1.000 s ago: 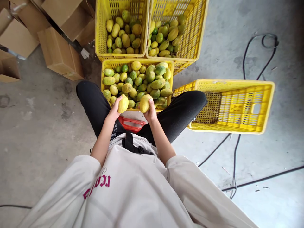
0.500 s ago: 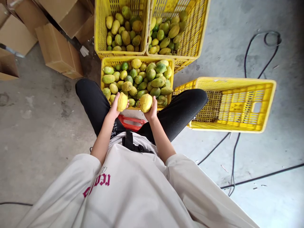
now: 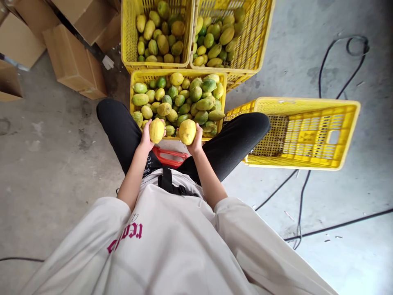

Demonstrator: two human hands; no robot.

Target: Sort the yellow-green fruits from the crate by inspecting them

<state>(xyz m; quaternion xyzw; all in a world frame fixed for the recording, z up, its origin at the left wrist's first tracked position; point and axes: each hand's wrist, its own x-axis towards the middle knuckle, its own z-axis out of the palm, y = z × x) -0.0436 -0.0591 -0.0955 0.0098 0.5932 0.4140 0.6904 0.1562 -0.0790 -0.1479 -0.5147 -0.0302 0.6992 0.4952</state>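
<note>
My left hand (image 3: 147, 137) is closed around a yellow papaya (image 3: 156, 131), its fingertips showing along the far side. A second yellow papaya (image 3: 187, 132), rounder in outline, sits in the grip of my right hand (image 3: 196, 140). Both fruits are held apart, a short way from each other, over the near edge of a yellow plastic crate (image 3: 224, 102). That crate is full of green and yellow papayas (image 3: 165, 109) and stands between my knees. The undersides of the held fruits are hidden.
Two more yellow crates, a left one (image 3: 125, 45) and a right one (image 3: 260, 45), hold papayas beyond the near crate. To the right, a yellow crate (image 3: 310, 137) shows its perforated base. Cardboard boxes (image 3: 69, 59) lie at upper left. A black cable (image 3: 337, 225) crosses the floor.
Both hands keep their papayas and have shifted only very slightly; the fruits are turned a little. The view has moved slightly too.
</note>
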